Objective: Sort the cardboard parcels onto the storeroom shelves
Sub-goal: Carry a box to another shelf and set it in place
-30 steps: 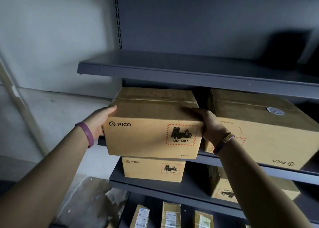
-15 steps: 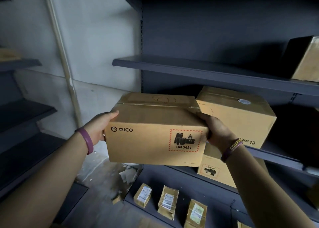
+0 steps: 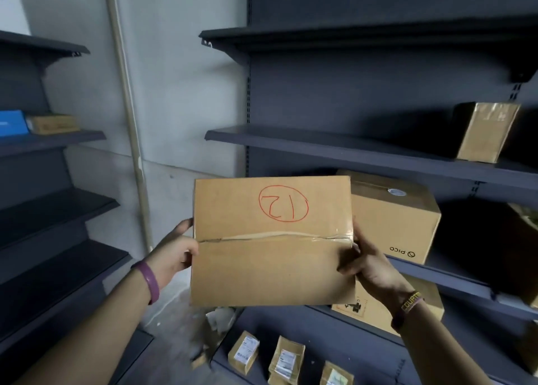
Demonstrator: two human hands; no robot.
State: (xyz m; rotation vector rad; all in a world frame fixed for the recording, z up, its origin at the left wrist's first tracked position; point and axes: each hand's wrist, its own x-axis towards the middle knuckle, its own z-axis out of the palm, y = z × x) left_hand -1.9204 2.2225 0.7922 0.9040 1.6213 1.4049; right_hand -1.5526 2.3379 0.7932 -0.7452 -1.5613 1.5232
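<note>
Holding parcel (image 3: 272, 240) off shelf (image 3: 349, 147), taped top tilted toward camera; left hand (image 3: 171, 253), right hand (image 3: 368, 264) clasped opposite sides. Advice: read circled number, keep grip even.

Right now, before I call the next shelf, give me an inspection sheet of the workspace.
Surface: dark shelves, middle one mostly bare.
Job's things: held parcel, taped top facing camera, red circled number; PICO box on the shelf behind; taped box above.
Clutter: small packets on bottom shelf; paper scraps on the floor.
Grippers: left hand and right hand grip the parcel's sides.
Cables: nothing seen.
Surroundings: grey wall, second rack at left.
</note>
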